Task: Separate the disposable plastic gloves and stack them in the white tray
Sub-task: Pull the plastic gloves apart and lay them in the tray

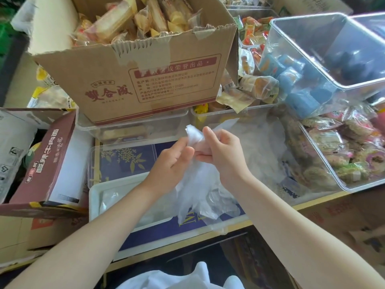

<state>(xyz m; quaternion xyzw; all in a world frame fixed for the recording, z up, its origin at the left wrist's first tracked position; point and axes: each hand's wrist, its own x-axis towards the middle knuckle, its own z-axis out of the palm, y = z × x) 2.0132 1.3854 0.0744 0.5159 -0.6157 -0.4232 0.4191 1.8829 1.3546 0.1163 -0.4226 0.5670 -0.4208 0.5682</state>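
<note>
- While two hands work, the left hand (170, 163) and right hand (223, 155) each grip-pinch one bunch of plastic gloves (198, 190) above one white tray (94, 197).
- One brown box (133, 80) sits behind on the worktop (187, 245).

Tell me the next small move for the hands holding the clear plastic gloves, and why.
Probably peel one glove free: both the left hand and right hand pinch the top of the bunched clear plastic gloves, which hang together above the white rectangular tray.
</note>
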